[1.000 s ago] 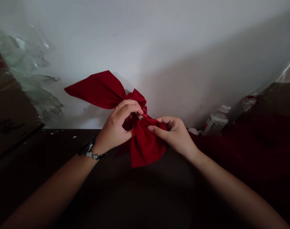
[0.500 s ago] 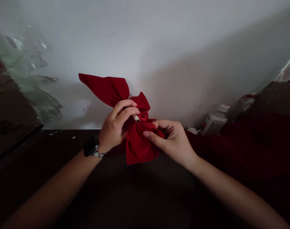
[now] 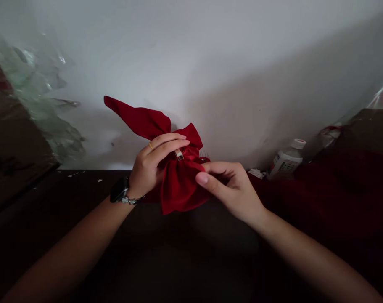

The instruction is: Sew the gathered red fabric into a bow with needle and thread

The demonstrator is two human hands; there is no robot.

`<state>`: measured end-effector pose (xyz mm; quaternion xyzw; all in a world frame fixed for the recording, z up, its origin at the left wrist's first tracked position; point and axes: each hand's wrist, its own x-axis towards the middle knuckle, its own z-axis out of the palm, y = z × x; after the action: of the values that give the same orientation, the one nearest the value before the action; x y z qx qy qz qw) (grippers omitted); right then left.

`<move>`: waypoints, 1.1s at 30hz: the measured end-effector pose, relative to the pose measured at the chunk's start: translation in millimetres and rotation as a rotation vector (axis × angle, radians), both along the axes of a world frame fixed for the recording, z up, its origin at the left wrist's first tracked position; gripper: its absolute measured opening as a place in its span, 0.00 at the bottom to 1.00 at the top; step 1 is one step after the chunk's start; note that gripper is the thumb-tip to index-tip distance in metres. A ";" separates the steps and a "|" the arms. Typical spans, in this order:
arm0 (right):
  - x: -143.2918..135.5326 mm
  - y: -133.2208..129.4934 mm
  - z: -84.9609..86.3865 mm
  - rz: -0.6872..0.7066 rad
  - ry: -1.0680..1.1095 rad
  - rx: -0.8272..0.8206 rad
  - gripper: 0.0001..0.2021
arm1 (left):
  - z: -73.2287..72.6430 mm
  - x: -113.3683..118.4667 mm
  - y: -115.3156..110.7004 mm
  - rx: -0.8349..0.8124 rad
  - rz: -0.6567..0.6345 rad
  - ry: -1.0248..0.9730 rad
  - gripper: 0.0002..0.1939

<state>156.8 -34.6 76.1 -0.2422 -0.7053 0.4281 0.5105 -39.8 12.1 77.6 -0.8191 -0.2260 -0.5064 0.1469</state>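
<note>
A red fabric bow [image 3: 182, 185] hangs between my hands in the middle of the view, one long tail pointing up and left. A small metal clip [image 3: 179, 155] shows at its gathered centre. My left hand [image 3: 153, 162], with a ring, watch and bracelet, is closed over the bow's middle, its fingers lying beside the clip; the thumb is hidden. Between thumb and forefinger, my right hand [image 3: 233, 185] pinches the right edge of the lower loop. Thin pins stick up just behind the bow; what holds them is mostly hidden.
A white-capped bottle [image 3: 286, 160] stands against the pale wall [image 3: 210, 63] at right, beside white scraps [image 3: 257, 173]. Dark red fabric [image 3: 342, 193] is heaped right of it. On the left are a cardboard box [image 3: 14, 143] and clear plastic wrap [image 3: 49, 92].
The lower loop has been turned and its tip has shifted slightly left. My right hand has moved a little right, its thumb nearer the loop's edge. The upper-left tail looks narrower.
</note>
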 end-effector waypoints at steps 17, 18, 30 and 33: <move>15.9 5.2 3.0 -0.119 -0.162 0.477 0.11 | 1.2 1.9 -1.4 -0.097 -0.197 -0.221 0.13; 15.0 2.5 3.6 -0.123 -0.130 0.437 0.12 | 0.3 2.4 -0.7 -0.119 -0.258 -0.251 0.14; 6.4 -4.1 3.9 -0.260 -0.183 0.338 0.07 | -8.6 17.6 -6.0 -0.278 -0.545 -0.412 0.16; 8.6 -3.0 3.3 -0.235 -0.225 0.344 0.05 | -9.0 18.2 -4.5 -0.278 -0.562 -0.442 0.15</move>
<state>165.4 -37.6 79.5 -0.2784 -0.7873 0.2092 0.5088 -21.6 7.6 68.6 -0.7324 -0.0854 -0.6557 -0.1625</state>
